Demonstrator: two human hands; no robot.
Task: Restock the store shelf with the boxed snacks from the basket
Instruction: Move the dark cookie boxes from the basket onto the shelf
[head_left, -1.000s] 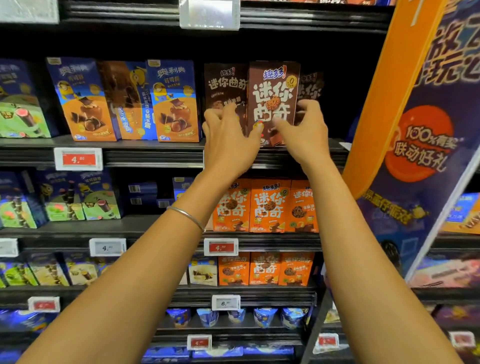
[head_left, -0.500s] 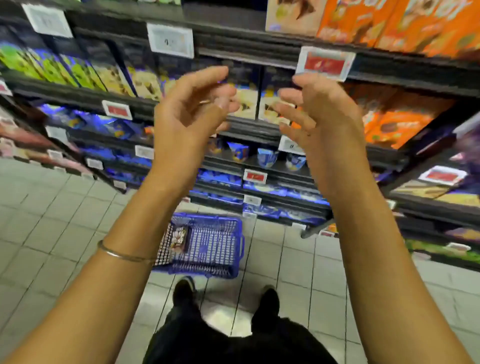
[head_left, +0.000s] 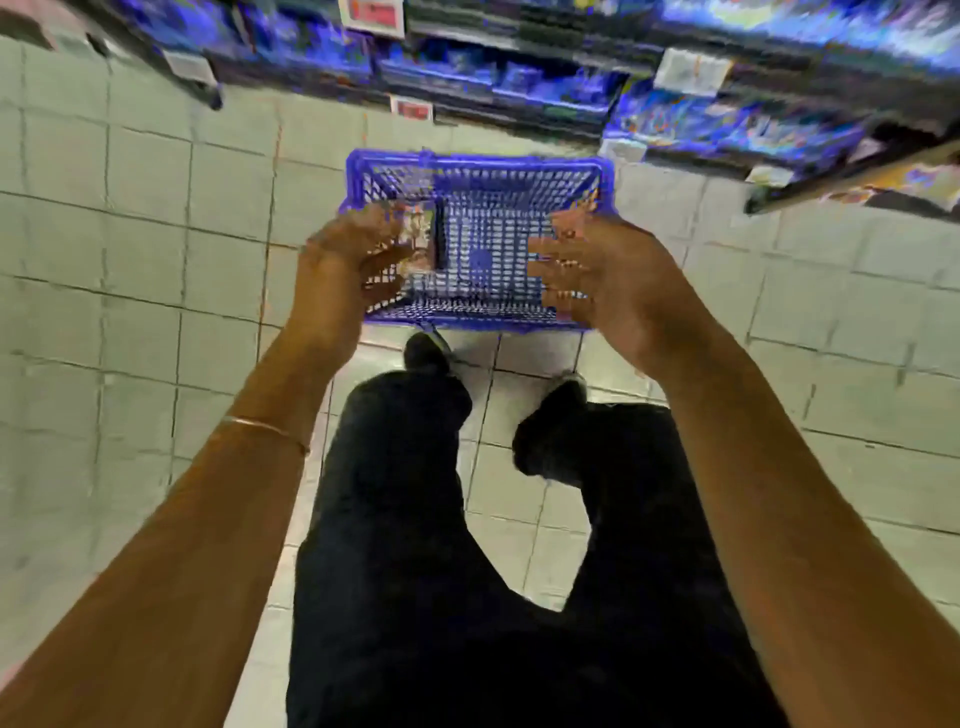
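Observation:
A blue mesh basket (head_left: 478, 165) stands on the tiled floor in front of my feet. One dark snack box (head_left: 422, 238) lies in its left half, partly behind my fingers. My left hand (head_left: 345, 260) hovers over the basket's left side, fingers loosely spread and empty. Over the basket's right side my right hand (head_left: 602, 275) is held palm inward with relaxed fingers, holding nothing. The frame is motion-blurred.
The lowest store shelves (head_left: 519, 67) run across the top with blue packs and price tags (head_left: 691, 70). A shelf corner (head_left: 758, 200) juts out at the right. My dark trouser legs and shoes (head_left: 426, 353) stand just behind the basket on the pale floor tiles.
My view has swung down from the shelves to the floor. Both hands, which let go of the brown box on the shelf, have dropped empty to just over the basket.

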